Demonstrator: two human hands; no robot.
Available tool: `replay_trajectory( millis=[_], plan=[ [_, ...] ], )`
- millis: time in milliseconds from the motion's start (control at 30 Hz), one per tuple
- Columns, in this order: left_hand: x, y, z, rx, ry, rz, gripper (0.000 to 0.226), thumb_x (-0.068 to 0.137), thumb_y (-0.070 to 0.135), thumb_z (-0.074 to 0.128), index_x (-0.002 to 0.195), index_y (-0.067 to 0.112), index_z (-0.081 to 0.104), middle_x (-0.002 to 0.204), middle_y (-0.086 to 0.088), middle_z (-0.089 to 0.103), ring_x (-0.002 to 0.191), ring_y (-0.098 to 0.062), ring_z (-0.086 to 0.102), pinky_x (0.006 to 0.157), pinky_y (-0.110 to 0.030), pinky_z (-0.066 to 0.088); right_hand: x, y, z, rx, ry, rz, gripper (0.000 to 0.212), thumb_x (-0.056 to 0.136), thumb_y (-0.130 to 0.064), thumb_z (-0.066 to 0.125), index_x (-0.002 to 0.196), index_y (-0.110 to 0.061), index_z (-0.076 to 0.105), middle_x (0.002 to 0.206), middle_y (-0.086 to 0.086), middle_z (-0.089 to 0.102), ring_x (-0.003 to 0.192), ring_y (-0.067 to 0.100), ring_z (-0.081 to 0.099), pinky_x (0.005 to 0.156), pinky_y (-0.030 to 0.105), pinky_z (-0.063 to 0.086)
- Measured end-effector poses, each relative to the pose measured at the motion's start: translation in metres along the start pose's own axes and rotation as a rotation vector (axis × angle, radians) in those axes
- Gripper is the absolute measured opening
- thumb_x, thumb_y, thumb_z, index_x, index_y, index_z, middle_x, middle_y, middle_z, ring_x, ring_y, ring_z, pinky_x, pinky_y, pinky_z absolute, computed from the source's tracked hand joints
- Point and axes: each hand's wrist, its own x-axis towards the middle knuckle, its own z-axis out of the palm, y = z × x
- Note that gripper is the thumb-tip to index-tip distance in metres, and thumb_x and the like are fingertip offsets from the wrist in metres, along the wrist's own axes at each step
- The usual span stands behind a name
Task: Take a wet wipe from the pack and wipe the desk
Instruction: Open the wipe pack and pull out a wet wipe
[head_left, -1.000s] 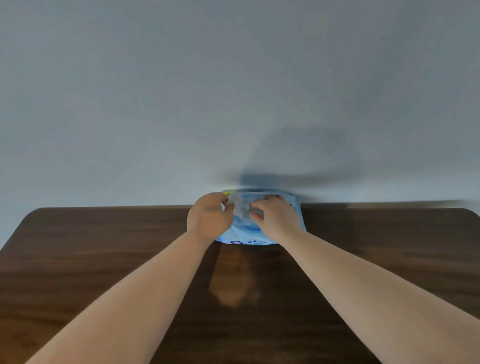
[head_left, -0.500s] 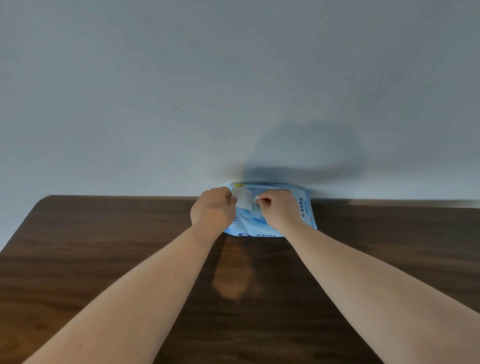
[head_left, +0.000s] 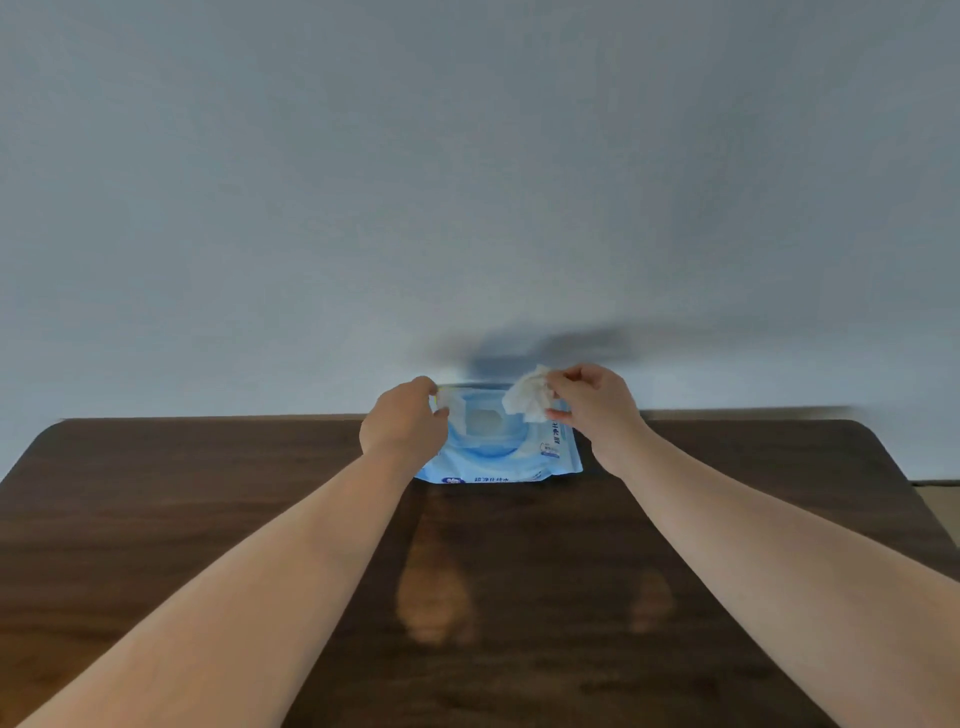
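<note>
A light blue pack of wet wipes lies flat at the far edge of the dark wooden desk, against the wall. My left hand rests on the pack's left end and pinches its peeled-back flap. My right hand is raised just above the pack's right end, pinching a crumpled white wet wipe between thumb and fingers. The pack's opening shows in the middle, between my hands.
A plain grey-blue wall rises directly behind the desk. The desk's rounded far corners sit at left and right, and a strip of floor shows past the right edge.
My right hand has pulled a wipe out of the pack, lifting up and to the right. My left hand stayed on the pack's left end holding the flap.
</note>
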Motion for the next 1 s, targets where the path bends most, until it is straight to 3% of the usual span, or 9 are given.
replay_trajectory(
  millis=[100, 233, 433, 533, 633, 700, 833, 933, 1000],
  plan=[
    [-0.008, 0.008, -0.003, -0.156, 0.028, 0.134, 0.033, 0.089, 0.031, 0.062, 0.120, 0.020, 0.059, 0.110, 0.003, 0.062, 0.102, -0.018, 0.058, 0.083, -0.027, 0.044, -0.014, -0.005, 0.000, 0.178, -0.098, 0.075, 0.010, 0.093, -0.011, 0.059, 0.087, -0.004, 0.055, 0.102, 0.017, 0.067, 0.093, 0.028, 0.069, 0.075, 0.034, 0.060],
    [-0.021, 0.022, -0.004, -0.326, -0.138, 0.149, 0.029, 0.082, 0.033, 0.072, 0.107, 0.019, 0.066, 0.097, 0.006, 0.068, 0.088, -0.012, 0.061, 0.080, -0.019, 0.041, -0.030, -0.005, 0.004, 0.248, -0.161, 0.106, 0.010, 0.093, -0.011, 0.060, 0.092, -0.003, 0.053, 0.102, 0.021, 0.068, 0.088, 0.031, 0.071, 0.073, 0.034, 0.060],
    [-0.043, 0.017, -0.014, -0.571, -0.273, 0.158, 0.077, 0.083, 0.011, 0.071, 0.146, 0.027, 0.030, 0.126, 0.009, 0.046, 0.103, -0.015, 0.060, 0.080, -0.019, 0.049, -0.045, -0.006, 0.010, 0.156, -0.335, 0.153, 0.008, 0.097, -0.004, 0.048, 0.095, -0.004, 0.056, 0.098, 0.017, 0.069, 0.089, 0.029, 0.069, 0.079, 0.039, 0.058],
    [-0.050, 0.007, -0.022, -0.583, -0.373, 0.173, 0.078, 0.084, 0.006, 0.070, 0.146, 0.029, 0.030, 0.129, 0.009, 0.042, 0.106, -0.014, 0.058, 0.075, -0.017, 0.049, -0.055, -0.009, 0.014, 0.108, -0.369, 0.207, 0.018, 0.097, -0.006, 0.043, 0.086, -0.007, 0.058, 0.095, 0.015, 0.068, 0.089, 0.026, 0.067, 0.083, 0.040, 0.055],
    [-0.055, 0.000, -0.027, -0.472, -0.335, 0.168, 0.031, 0.086, 0.007, 0.064, 0.116, 0.014, 0.062, 0.104, 0.000, 0.063, 0.091, -0.015, 0.061, 0.074, -0.016, 0.045, -0.064, -0.010, 0.019, 0.031, -0.412, 0.208, 0.017, 0.095, -0.003, 0.045, 0.085, -0.008, 0.059, 0.086, 0.008, 0.067, 0.085, 0.021, 0.066, 0.077, 0.035, 0.058],
    [-0.058, -0.005, -0.027, -0.416, -0.251, 0.154, 0.005, 0.085, 0.015, 0.066, 0.090, 0.012, 0.067, 0.082, 0.000, 0.063, 0.079, -0.015, 0.056, 0.069, -0.018, 0.042, -0.067, -0.007, 0.024, -0.071, -0.383, 0.187, 0.010, 0.094, -0.005, 0.050, 0.094, -0.008, 0.059, 0.092, 0.007, 0.067, 0.088, 0.019, 0.066, 0.076, 0.033, 0.059],
    [-0.062, -0.018, -0.029, -0.432, -0.190, 0.124, 0.022, 0.080, 0.026, 0.074, 0.076, 0.008, 0.062, 0.069, 0.001, 0.051, 0.067, -0.015, 0.044, 0.065, -0.025, 0.036, -0.064, 0.003, 0.032, -0.264, -0.204, 0.080, 0.004, 0.088, -0.018, 0.059, 0.091, -0.021, 0.060, 0.098, 0.003, 0.063, 0.083, 0.016, 0.059, 0.070, 0.027, 0.050],
    [-0.065, -0.024, -0.034, -0.448, -0.159, 0.111, 0.039, 0.082, 0.031, 0.071, 0.063, 0.010, 0.045, 0.063, -0.001, 0.037, 0.062, -0.017, 0.033, 0.060, -0.028, 0.028, -0.069, 0.007, 0.037, -0.260, -0.316, -0.017, 0.023, 0.084, -0.035, 0.069, 0.104, -0.033, 0.058, 0.116, -0.008, 0.060, 0.107, 0.011, 0.058, 0.091, 0.033, 0.049],
    [-0.066, -0.027, -0.037, -0.459, -0.146, 0.092, 0.040, 0.084, 0.033, 0.068, 0.065, 0.010, 0.040, 0.062, -0.002, 0.031, 0.061, -0.017, 0.029, 0.058, -0.026, 0.025, -0.078, 0.007, 0.042, -0.385, -0.411, -0.104, 0.044, 0.080, -0.041, 0.072, 0.119, -0.035, 0.053, 0.125, -0.015, 0.053, 0.117, 0.007, 0.052, 0.099, 0.030, 0.043]
  ],
)
